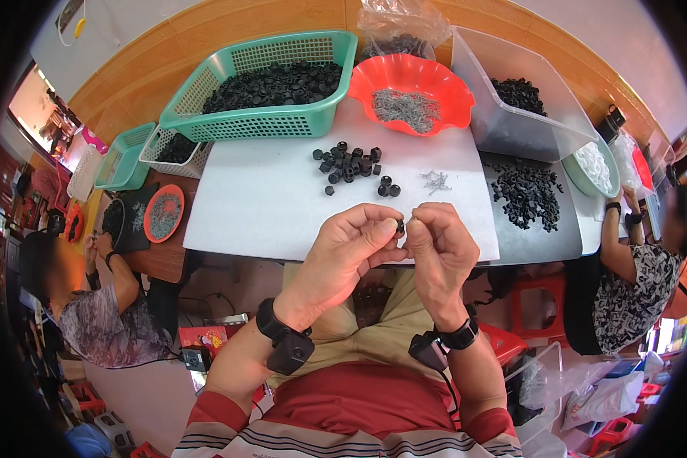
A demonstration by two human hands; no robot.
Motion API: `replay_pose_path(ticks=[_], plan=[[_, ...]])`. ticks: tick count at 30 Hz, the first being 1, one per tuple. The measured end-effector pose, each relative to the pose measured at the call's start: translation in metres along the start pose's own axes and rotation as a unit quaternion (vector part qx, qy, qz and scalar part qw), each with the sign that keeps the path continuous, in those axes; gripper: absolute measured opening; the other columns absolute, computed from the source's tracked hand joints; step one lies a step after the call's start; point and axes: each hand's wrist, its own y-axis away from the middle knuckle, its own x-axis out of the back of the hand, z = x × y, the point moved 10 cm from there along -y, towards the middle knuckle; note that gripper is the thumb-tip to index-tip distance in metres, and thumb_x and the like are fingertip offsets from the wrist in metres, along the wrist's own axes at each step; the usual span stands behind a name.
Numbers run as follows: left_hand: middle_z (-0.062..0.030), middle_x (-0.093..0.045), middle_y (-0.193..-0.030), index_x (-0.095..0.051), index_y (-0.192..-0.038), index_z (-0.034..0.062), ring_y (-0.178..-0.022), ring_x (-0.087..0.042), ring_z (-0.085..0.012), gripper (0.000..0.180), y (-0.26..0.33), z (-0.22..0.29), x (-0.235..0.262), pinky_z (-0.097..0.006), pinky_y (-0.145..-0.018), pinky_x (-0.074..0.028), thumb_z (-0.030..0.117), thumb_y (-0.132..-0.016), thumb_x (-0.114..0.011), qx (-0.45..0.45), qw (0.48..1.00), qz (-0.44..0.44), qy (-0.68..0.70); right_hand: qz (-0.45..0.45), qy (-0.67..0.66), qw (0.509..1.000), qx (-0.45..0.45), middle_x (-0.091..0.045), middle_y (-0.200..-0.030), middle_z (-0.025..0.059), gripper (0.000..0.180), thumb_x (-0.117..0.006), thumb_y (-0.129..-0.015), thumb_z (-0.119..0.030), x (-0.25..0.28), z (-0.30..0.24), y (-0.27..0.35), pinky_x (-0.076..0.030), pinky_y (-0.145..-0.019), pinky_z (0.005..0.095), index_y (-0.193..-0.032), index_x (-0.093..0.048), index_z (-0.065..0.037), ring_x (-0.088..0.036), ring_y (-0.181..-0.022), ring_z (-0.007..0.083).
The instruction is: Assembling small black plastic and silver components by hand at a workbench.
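Note:
Above the near edge of the white work surface (252, 191), my left hand (349, 248) pinches a small black plastic part (400, 227) between thumb and forefinger. Close beside it, the thumb and forefinger of my right hand (441, 256) are pressed together. What they hold, if anything, is too small to make out. Just beyond my hands lies a loose heap of black plastic knobs (349, 164), with a few more (388, 187) set apart from it. To the right of these rests a little pile of thin metal screws (435, 182).
Along the back stand a green basket (282, 120) of black parts, a red scalloped bowl (462, 107) of screws and a clear bin (511, 133). Small black parts (525, 195) cover a dark mat at right. People work at left (103, 313) and right (633, 282).

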Motion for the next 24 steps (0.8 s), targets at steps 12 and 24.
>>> replay_pose_path(ticks=[12,24], plan=[[-0.0045,-0.068,-0.101,-0.065,-0.113,0.0022,-0.092,-0.067,-0.012,0.017,0.004,-0.002,0.0,-0.032,-0.087,-0.061,0.014,-0.102,-0.062,-0.007,1.0,0.02,0.0,-0.038,0.049,0.997,0.041,-0.065,-0.097,0.0096,0.02,-0.074,-0.087,0.005,0.001,-0.002,0.001,-0.048,-0.06,0.0223,-0.105,-0.069,-0.002,-0.06,-0.074,0.01],[-0.0039,-0.068,-0.097,-0.066,-0.105,0.0043,-0.088,-0.069,-0.0125,0.01,0.007,-0.015,0.009,-0.029,-0.085,-0.059,0.013,-0.099,-0.066,0.04,0.999,0.021,0.001,-0.103,0.093,0.987,0.078,-0.064,-0.106,0.0128,0.035,-0.081,-0.082,-0.001,-0.001,-0.013,0.004,-0.051,-0.055,0.0229,-0.114,-0.068,-0.001,-0.062,-0.068,0.0099]])
